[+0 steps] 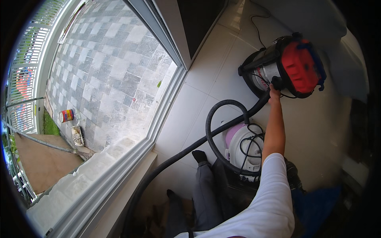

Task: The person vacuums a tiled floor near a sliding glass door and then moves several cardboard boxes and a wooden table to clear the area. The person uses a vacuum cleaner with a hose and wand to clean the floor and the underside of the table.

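Note:
My right hand (274,92) reaches out at the end of a white-sleeved arm. Its fingers are closed around the black hose end (276,84) at the side of a shop vacuum (300,70) with a red top and a steel drum. From there a thick black hose (190,146) curves down to the lower left. Nearer my legs stands a white and pink canister vacuum (244,145), its ribbed grey hose (209,128) looped beside it and its black cord tangled on top. My left hand is out of view.
A sliding door track (166,104) borders the tiled floor. Outside on the pavers are a red and yellow can (66,115), a dirty tray (77,136) and a brown board (47,160). Blue material (318,205) lies at the lower right. A cord (256,31) runs behind the shop vacuum.

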The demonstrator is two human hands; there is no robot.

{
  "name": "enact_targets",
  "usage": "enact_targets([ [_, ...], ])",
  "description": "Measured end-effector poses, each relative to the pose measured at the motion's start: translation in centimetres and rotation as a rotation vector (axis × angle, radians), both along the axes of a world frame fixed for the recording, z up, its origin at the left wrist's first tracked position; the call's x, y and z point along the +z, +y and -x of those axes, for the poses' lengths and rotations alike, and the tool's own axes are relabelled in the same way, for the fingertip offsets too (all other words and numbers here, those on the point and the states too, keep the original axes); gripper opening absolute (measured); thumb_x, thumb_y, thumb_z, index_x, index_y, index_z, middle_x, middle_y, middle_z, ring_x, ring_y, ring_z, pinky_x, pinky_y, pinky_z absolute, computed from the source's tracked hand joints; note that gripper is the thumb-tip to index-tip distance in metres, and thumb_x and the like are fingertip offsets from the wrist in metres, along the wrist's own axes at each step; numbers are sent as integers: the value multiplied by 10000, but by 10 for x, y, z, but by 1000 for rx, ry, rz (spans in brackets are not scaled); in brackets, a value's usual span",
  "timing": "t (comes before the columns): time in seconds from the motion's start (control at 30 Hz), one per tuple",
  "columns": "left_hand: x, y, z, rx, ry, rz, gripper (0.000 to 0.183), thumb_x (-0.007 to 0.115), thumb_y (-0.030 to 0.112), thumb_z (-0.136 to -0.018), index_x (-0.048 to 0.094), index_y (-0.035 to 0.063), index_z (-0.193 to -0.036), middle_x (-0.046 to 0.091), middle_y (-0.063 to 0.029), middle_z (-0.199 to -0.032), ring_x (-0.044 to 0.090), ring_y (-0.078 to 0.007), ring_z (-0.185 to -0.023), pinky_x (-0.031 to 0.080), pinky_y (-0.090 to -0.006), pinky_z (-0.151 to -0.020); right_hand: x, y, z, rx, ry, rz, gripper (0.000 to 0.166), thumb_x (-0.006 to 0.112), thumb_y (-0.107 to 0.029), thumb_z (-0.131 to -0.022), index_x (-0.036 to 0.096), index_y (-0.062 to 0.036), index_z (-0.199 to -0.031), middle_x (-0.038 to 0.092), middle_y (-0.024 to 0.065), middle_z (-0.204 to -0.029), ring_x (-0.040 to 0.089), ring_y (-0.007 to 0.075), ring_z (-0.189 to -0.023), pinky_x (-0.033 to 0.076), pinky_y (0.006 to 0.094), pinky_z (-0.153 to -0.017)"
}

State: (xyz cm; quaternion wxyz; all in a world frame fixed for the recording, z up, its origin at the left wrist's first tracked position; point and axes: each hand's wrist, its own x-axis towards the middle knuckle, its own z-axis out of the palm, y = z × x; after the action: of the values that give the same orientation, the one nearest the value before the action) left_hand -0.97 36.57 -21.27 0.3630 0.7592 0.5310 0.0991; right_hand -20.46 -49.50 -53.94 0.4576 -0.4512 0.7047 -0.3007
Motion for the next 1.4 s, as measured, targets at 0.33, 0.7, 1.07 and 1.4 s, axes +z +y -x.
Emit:
enact_targets([
  [0.33,21,16,-4,80,-50,-9,439,395,333,-800,454,34,-1115,456,-153,-1163,445,-290,-1053,350,-428,-878,18,-17,-98,-134,-284,-105,446,618,-176,-756,455,-41,-1149,520,79,-1082,522,222,-930,440,388,-784],
  [0.7,65,49,27,229,-130,62,454,381,352,-805,447,44,-1132,450,-151,-1178,437,-292,-1065,342,-434,-885,-8,60,-107,39,-113,52,497,614,-261,-778,427,-6,-1160,510,98,-1109,521,229,-958,433,339,-814],
  [1.07,134,211,127,551,-649,536,458,387,350,-805,435,105,-1189,433,-95,-1228,394,-260,-1117,297,-419,-940,186,325,-201,820,713,192,472,569,-283,-776,416,-31,-1145,483,155,-1105,472,339,-1023,434,433,-816],
  [1.4,111,125,160,731,-941,856,235,584,218,-736,491,80,-902,566,-69,-834,582,-191,-679,496,-353,-662,514,751,-123,2220,-1213,730,247,598,-67,-700,548,-28,-939,580,119,-733,568,302,-687,459,370,-645],
])
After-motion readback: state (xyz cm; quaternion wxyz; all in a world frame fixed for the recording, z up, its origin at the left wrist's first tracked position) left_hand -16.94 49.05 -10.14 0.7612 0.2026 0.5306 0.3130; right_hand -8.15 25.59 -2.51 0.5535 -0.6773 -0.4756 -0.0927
